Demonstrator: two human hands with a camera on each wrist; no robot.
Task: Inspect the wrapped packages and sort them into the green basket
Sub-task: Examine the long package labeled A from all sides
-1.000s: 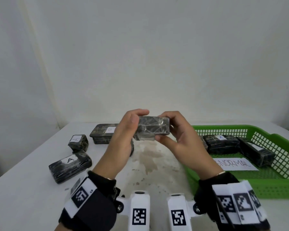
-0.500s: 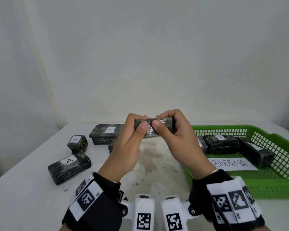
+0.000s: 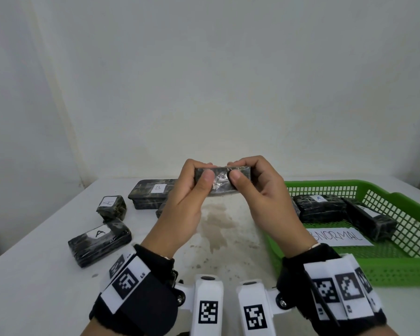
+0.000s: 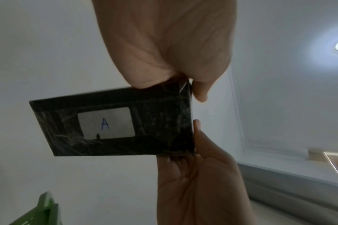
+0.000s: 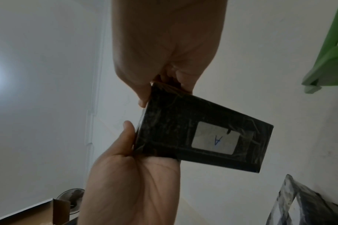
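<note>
Both hands hold one black wrapped package (image 3: 222,183) up over the table, its narrow edge toward me. My left hand (image 3: 204,170) pinches its left part, thumb in front and fingers over the top. My right hand (image 3: 237,169) pinches the right part the same way. In the left wrist view the package (image 4: 114,121) shows a white label marked A, with the left hand (image 4: 195,109) pinching one end. The right wrist view shows the same package (image 5: 203,132) held by the right hand (image 5: 137,114). The green basket (image 3: 398,275) stands to the right.
Two wrapped packages (image 3: 320,207) (image 3: 371,221) and a paper reading ABNORMAL (image 3: 337,236) lie in the basket. On the white table at the left lie a B package (image 3: 155,192), a small A package (image 3: 112,207) and a longer A package (image 3: 100,241). A wall is behind.
The package has turned from its broad side to its narrow edge facing me. Both thumbs have moved onto the near face and now nearly meet at its middle.
</note>
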